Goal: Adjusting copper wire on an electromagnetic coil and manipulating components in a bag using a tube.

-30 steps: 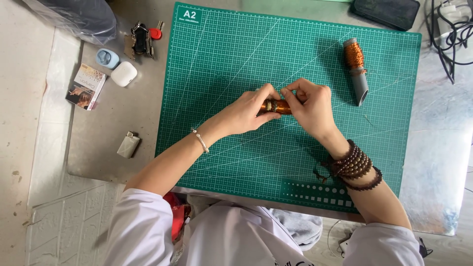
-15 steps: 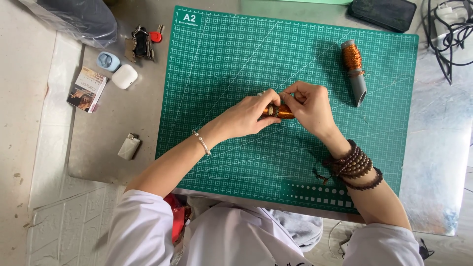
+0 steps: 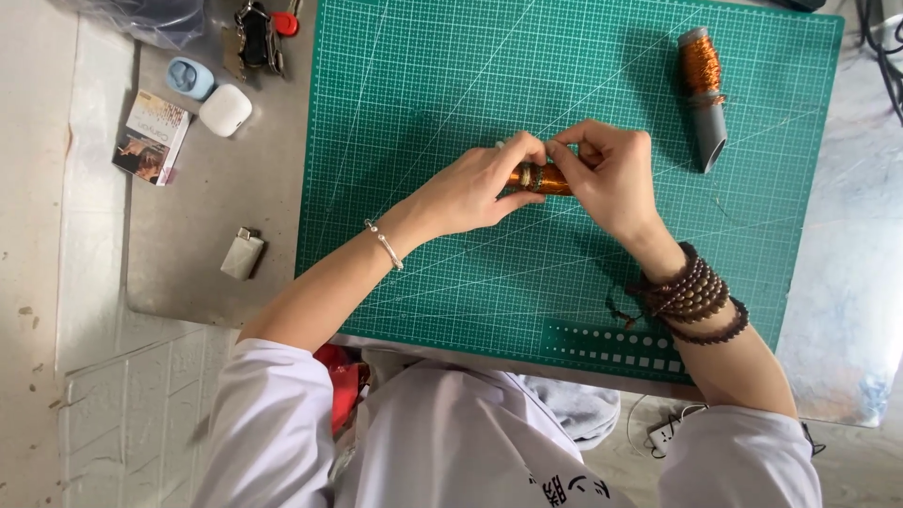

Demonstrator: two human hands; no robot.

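Note:
Over the middle of a green cutting mat (image 3: 423, 85), my left hand (image 3: 480, 183) and my right hand (image 3: 611, 174) pinch a small copper-coloured coil (image 3: 546, 179) between their fingertips, each at one end. Most of the coil is hidden by my fingers. A thin bracelet sits on my left wrist, and dark wooden bead strings wrap my right wrist. A spool of copper wire (image 3: 704, 94) on a grey tube lies on the mat up and to the right of my right hand.
Left of the mat on the grey table are a small metal lighter (image 3: 242, 253), a printed card box (image 3: 150, 137), a white earbud case (image 3: 225, 110), a blue case (image 3: 191, 77) and a bunch of keys (image 3: 256, 33). Black cables lie at the top right corner.
Both hands have stayed together on the coil. My fingers have closed more over it, so less of it shows. The view has shifted slightly downward.

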